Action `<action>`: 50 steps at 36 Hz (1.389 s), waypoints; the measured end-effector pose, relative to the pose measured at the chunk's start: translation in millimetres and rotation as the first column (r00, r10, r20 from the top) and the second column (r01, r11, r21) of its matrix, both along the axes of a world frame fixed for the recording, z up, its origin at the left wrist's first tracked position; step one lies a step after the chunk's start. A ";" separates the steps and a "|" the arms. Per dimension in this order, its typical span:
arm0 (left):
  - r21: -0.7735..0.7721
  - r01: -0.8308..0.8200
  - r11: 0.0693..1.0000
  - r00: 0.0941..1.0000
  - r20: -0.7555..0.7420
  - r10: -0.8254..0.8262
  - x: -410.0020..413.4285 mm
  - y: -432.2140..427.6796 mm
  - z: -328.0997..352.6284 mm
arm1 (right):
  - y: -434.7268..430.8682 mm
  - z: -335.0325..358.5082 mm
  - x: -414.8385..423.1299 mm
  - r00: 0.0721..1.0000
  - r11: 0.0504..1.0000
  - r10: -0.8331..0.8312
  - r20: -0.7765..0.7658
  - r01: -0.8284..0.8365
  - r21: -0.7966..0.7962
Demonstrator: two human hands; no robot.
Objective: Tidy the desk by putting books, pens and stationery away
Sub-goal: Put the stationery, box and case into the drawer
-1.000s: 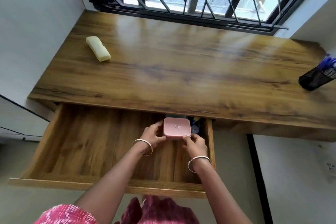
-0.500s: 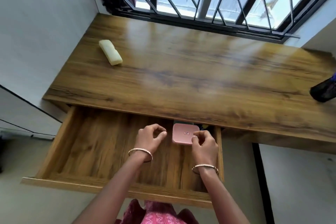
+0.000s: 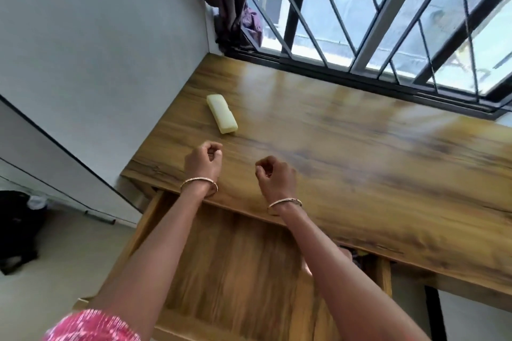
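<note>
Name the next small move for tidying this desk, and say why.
Probably reach the left hand forward to the pale yellow case and grip it. The case lies loose on the desktop just beyond that hand. The left hand and the right hand both hold nothing, and the drawer stands open below to take it.

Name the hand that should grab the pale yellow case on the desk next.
Left, probably. The left hand is empty and nearest the yellow case; the right hand sits farther right.
</note>
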State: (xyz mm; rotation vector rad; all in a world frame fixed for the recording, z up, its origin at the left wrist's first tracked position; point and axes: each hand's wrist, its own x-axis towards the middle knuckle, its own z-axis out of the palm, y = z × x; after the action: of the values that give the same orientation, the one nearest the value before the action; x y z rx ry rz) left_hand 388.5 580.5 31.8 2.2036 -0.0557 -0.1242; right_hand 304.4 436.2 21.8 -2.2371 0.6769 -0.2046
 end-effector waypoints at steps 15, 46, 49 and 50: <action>-0.255 -0.090 0.963 0.970 -0.243 0.026 113.3 -5.6 -45.4 | 13.4 -25.9 154.3 0.977 0.991 0.116 -0.177 -0.126 -0.048; -0.664 -0.147 0.733 0.904 -0.391 -0.173 16.1 11.9 -20.1 | -17.1 0.7 -18.9 0.997 0.932 0.035 0.074 -0.059 0.359; -0.670 -0.062 0.740 0.884 -0.381 -0.271 -17.8 22.0 -10.4 | -18.1 5.3 -69.0 0.997 0.918 0.032 0.070 -0.057 0.393; -0.670 -0.040 0.742 0.873 -0.384 -0.300 -28.9 25.4 -8.0 | -18.0 6.7 -86.2 0.998 0.916 0.029 0.059 -0.050 0.397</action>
State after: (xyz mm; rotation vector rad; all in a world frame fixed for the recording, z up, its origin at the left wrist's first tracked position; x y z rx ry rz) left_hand 359.6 606.0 23.8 1.3945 0.0141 -0.6290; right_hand 218.2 418.2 28.6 -1.8446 0.5845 -0.0926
